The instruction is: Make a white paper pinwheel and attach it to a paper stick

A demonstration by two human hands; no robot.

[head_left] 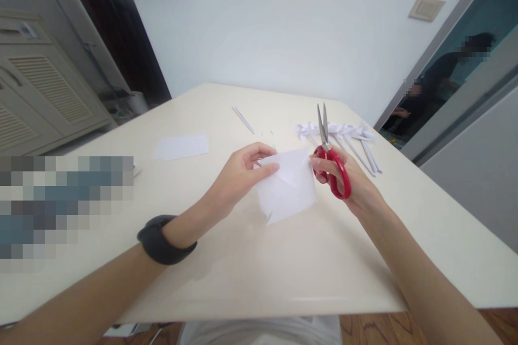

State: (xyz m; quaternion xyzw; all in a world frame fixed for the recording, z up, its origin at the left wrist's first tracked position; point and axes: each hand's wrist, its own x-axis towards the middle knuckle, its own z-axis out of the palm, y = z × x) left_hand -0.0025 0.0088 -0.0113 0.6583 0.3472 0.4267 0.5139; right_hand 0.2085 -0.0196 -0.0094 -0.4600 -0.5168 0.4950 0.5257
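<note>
Holding folded white paper point(288, 186) above the bench point(283, 269), centre, both hands on it. Left hand point(238, 175) pinched the paper's upper-left edge, thumb on top, fingers curled shut. Right hand point(350, 183) closed through the red scissors point(329, 159) handles, blades together and pointed up, touching the paper's right edge. Noted finished paper pinwheels on sticks point(343, 137) just behind right hand, flat white sheet point(181, 146) well left, 1 thin stick point(243, 119) further back. Black wristband point(162, 240) on left wrist.
</note>
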